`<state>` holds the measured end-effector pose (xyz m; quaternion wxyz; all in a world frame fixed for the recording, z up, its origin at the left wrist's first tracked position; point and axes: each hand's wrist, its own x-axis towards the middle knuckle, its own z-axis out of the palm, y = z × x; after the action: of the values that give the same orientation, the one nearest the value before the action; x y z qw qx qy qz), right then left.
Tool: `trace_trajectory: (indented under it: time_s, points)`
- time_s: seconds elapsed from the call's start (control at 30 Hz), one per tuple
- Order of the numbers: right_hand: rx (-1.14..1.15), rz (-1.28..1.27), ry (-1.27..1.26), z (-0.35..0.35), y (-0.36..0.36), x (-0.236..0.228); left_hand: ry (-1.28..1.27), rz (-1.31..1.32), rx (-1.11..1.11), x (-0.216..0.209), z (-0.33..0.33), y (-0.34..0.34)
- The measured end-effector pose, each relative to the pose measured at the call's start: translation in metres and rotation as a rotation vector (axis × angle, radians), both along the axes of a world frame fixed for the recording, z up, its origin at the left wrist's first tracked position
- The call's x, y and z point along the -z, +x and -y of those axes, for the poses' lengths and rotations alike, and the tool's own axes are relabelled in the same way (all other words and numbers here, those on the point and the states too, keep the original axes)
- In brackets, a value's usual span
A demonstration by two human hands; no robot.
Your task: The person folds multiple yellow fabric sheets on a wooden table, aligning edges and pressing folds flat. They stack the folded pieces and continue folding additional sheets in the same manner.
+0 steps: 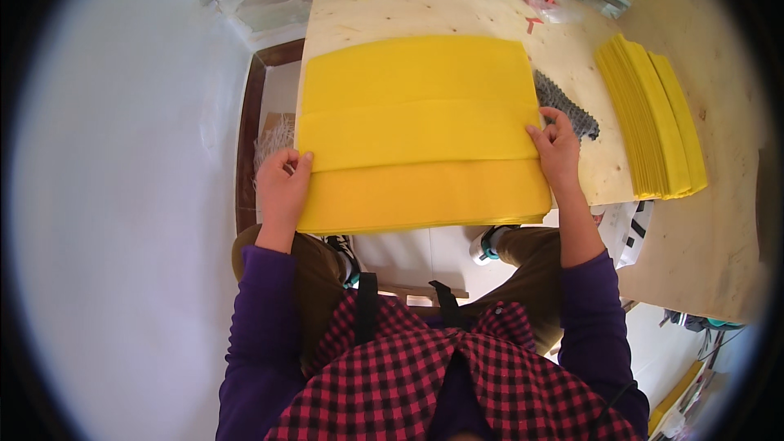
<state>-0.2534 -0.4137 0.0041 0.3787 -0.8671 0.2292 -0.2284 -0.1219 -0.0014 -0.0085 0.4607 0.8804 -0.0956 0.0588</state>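
A stack of flat yellow fabric sheets (425, 196) lies in front of me on a plywood table, its near edge at the table's front. The top yellow sheet (420, 131) has a straight edge running across the stack, with a strip of deeper yellow showing below it. At the left end of that edge, my left hand (283, 186) pinches the sheet between thumb and curled fingers. My right hand (558, 147) grips the sheet's right side a little farther up, thumb on top and fingers bent. The fingertips under the sheet are hidden.
To the right stands a thick pile of folded yellow fabric (653, 118) on the plywood table (392, 8). Between it and the sheets lies a dark grey knobbly cloth (567, 104). Clear plastic wrapping (541, 2) sits at the back. A white wall (139, 196) rises on the left.
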Motion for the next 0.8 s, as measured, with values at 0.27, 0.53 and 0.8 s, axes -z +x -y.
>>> trace_trajectory:
  time_s: [0.27, 0.53, 0.8]
  points:
    - [-0.13, 0.16, -0.393, -0.03, -0.007, -0.054, 0.004, -0.039, -0.007, -0.006, 0.001, -0.002]
    - [-0.707, -0.102, -0.509, -0.196, 0.038, -0.052, 0.02, -0.028, 0.022, -0.001, 0.0, 0.004]
    - [-0.404, -0.424, -0.58, -0.188, 0.053, -0.022, 0.057, 0.05, 0.02, -0.005, 0.003, 0.0]
